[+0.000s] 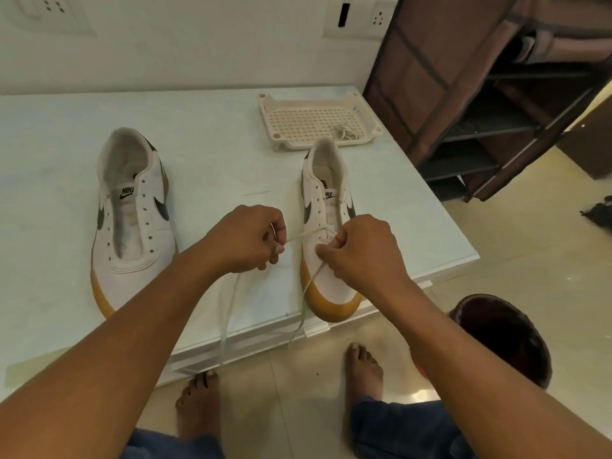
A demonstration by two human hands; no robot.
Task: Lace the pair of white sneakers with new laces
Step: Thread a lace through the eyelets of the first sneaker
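White table (pixel 215 154), two sneakers (pixel 132 220), perforated tray (pixel 318 122)

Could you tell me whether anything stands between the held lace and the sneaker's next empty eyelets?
Nothing visible does. The left hand and right hand pinch the lace low on the sneaker; the empty eyelets farther up lie uncovered.

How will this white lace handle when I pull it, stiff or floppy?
Likely floppy: the lace droops loosely over the table edge. Probably light, being thin and flat. It looks straight only between the left hand and the shoe.
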